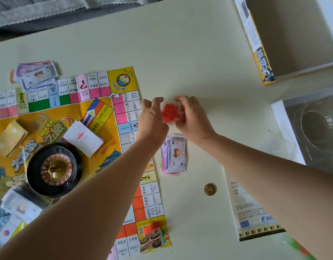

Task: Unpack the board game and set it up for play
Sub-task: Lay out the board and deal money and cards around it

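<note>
A small pile of red plastic pieces lies on the table just right of the paper game board. My left hand sits on the pile's left side with loosely bent fingers. On the pile's right side my right hand has its fingers curled against the pieces. Both hands cup the pile between them. A black roulette wheel stands on the board, with a white card stack and a yellow card stack beside it. Play money lies under my wrists.
More banknotes lie at the board's far left edge. Standing pawns crowd the near corner square. A gold coin, a rules sheet, the open box and a clear tray sit to the right.
</note>
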